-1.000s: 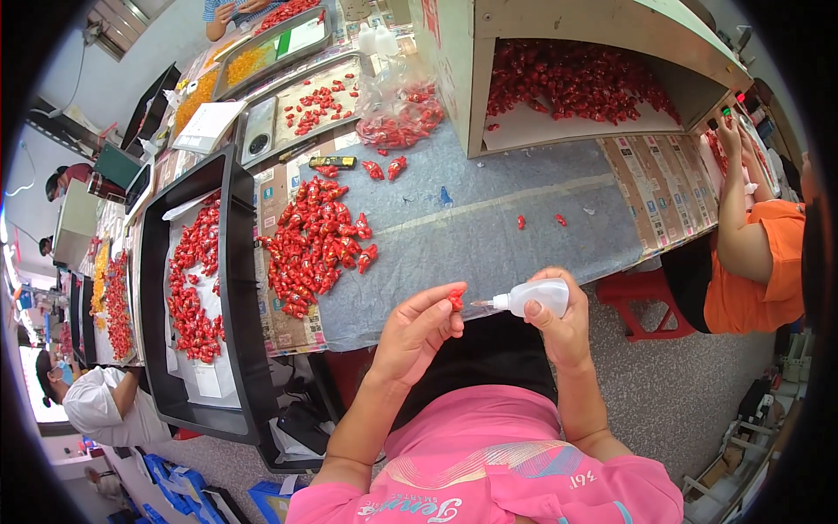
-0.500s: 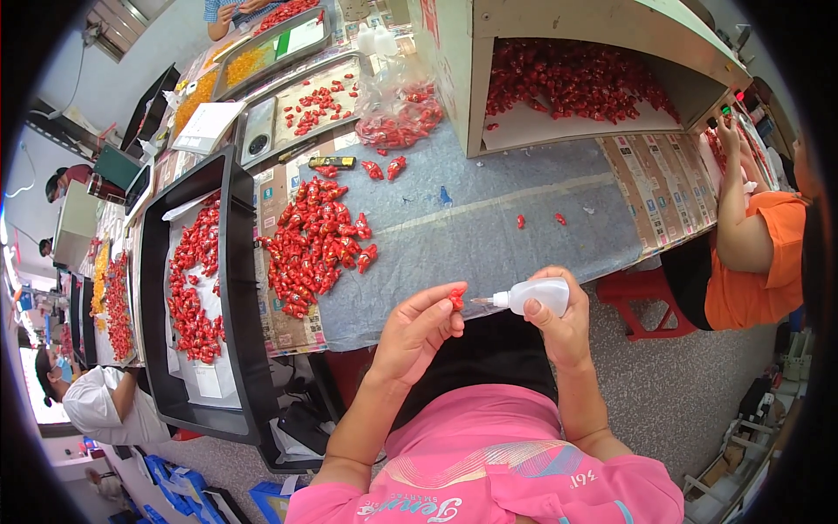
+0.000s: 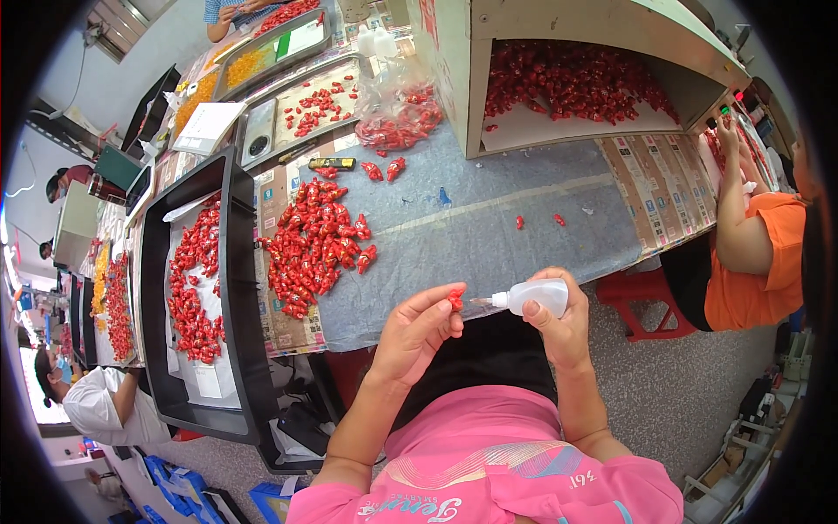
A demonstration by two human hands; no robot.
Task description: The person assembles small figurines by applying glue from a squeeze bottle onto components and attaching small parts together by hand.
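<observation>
One long table [image 3: 524, 218] under grey sheeting, near edge just ahead of both hands. Black tray [image 3: 236, 288] at left, lined with red pieces. Loose red heap [image 3: 314, 240] beside it. Right hand [image 3: 559, 327] wrapped around small white squeeze bottle [image 3: 537, 297], nozzle pointing left. Left hand [image 3: 419, 332] pinches one red piece [image 3: 455, 299] at fingertips, touching nozzle tip.

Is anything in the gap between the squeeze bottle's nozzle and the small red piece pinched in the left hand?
Nothing visible: the white plastic squeeze bottle in the right hand points its nozzle straight at the small red piece pinched by the left hand.
</observation>
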